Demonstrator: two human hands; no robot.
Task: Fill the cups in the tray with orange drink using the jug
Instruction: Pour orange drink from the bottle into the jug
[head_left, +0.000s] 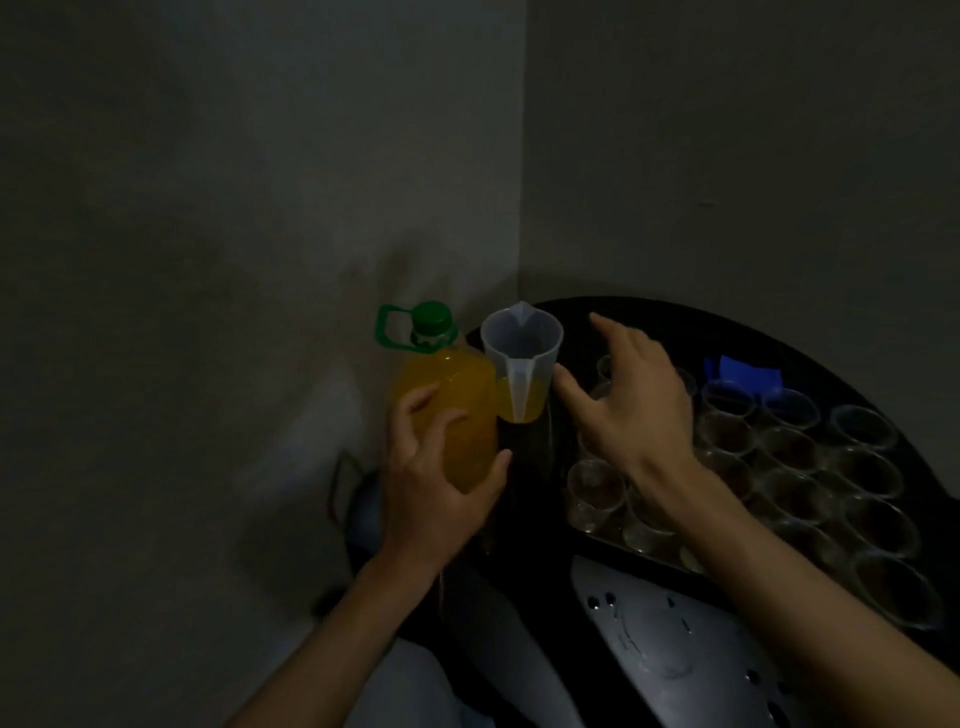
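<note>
The left hand (441, 483) is at 7 o'clock from the centre of the view, with its fingers and thumb curved round the lower body of the bottle (447, 410). The thumb lies on the bottle's 3 o'clock side and the fingers on its 9 o'clock side. The bottle stands upright against the wall (208, 260). It holds orange drink and carries a green cap with a green carry loop. Just beside the bottle, at its 3 o'clock, the jug (522, 358) stands upright on the black desk (571, 309). The jug is translucent, its handle points to 6 o'clock and its spout to 12 o'clock, and a shallow layer of orange drink covers its bottom. At 3 o'clock from the jug, the right hand (631, 405) hovers with fingers spread and holds nothing. The thumb points toward the jug, apart from its wall. Below and at 4 o'clock from this hand, the tray (628, 550) lies on the desk with clear cups (595, 488) packed in rows. The dim light hides their contents. A blue object (743, 370) lies on the desk at 12 o'clock from the tray.
</note>
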